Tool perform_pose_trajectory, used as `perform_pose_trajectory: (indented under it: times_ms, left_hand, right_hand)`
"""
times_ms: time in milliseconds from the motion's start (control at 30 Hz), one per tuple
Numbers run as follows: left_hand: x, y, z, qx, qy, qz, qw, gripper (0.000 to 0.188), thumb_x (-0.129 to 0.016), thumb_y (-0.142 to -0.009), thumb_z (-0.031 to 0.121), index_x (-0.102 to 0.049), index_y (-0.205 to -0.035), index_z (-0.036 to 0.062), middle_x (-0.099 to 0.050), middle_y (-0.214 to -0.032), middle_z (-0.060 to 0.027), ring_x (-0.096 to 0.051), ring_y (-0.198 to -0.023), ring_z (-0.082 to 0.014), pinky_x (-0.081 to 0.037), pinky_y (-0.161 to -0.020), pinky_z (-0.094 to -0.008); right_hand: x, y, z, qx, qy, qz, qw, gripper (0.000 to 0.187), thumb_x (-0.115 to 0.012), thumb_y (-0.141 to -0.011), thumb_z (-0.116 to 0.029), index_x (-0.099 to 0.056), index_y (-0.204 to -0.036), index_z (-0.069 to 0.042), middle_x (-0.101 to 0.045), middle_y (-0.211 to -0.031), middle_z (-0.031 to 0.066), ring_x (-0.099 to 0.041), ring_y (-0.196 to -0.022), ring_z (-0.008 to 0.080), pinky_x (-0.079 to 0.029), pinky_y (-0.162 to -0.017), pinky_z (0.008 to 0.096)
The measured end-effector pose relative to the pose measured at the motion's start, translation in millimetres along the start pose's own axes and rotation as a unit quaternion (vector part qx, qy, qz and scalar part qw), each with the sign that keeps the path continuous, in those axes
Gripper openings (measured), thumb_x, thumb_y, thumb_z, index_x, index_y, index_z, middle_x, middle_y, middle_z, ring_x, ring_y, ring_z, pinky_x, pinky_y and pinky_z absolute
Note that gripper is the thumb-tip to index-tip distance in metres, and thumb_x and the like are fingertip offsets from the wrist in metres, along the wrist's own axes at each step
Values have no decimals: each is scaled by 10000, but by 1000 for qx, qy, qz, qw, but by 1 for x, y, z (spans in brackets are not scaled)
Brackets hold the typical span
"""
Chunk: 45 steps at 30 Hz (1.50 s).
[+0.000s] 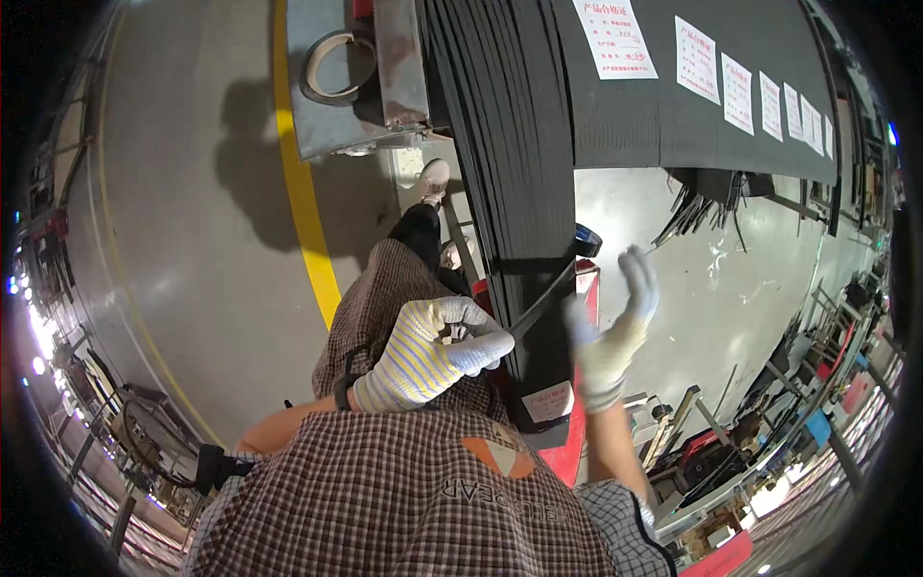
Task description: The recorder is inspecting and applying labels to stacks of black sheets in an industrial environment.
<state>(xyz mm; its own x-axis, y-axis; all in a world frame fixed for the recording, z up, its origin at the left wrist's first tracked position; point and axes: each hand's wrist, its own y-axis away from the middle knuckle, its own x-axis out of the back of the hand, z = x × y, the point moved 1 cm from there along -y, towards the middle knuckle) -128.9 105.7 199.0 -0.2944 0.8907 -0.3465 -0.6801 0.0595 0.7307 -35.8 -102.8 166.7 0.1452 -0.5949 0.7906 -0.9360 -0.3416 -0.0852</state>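
My left hand (pixel 437 351), in a white knit glove with yellow stripes, is closed in a pinch on the end of a narrow dark strip of tape (pixel 543 303). The strip slants up to the right over a tall stack of black strips (pixel 514 144). A dark roll with a blue inside (pixel 587 240) sits at the stack's right edge, near the strip's far end. My right hand (pixel 615 337), gloved too and blurred, is raised right of the stack with fingers apart and nothing visible in it. A dark band crosses the stack. On its near end lies a white label (pixel 548 402).
Black sheeting (pixel 702 106) with several white labels spreads at the far right. At the far left, a tape roll (pixel 338 67) lies on a grey metal surface (pixel 327 130). A red support (pixel 575 433) stands under the stack. The floor carries a yellow line (pixel 306 207).
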Motion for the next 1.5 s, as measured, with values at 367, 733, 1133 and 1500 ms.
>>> perform_pose_trajectory:
  times_ms: [367,733,1133,1500]
  left_hand:
    - [3,3,-5,27,9,-5,1000,146,-723,-843,143,-680,-881,9,-672,-745,-42,-609,-666,-61,-504,-601,-215]
    - [75,-93,-99,-52,-57,-1,997,139,-751,-816,123,-669,-865,23,-656,-824,3,-597,-781,-79,-500,-752,-253]
    - [50,-155,-123,-37,42,-154,986,661,-798,-747,221,-499,-1318,74,-606,-1186,-45,-553,-1127,-182,-459,-960,-330]
    - [3,-269,-185,-286,-349,-91,888,652,-828,-706,139,-515,-1272,64,-643,-1052,-75,-617,-997,-218,-506,-909,-327]
  right_hand:
    - [-58,40,-38,-64,100,16,993,1069,-800,-612,-339,-240,-1427,68,-362,-1397,289,-341,-1305,455,-228,-1072,551]
    - [-60,35,-42,-103,147,-51,982,1171,-862,-556,-406,-240,-1445,36,-382,-1393,282,-358,-1293,459,-303,-1022,520]
    - [-64,29,-40,-87,179,-16,980,1091,-844,-555,-315,-290,-1427,36,-418,-1357,277,-447,-1179,443,-346,-970,505]
    - [-70,30,-41,-99,155,-5,983,1040,-823,-553,-256,-315,-1416,28,-430,-1340,270,-426,-1217,438,-332,-1034,511]
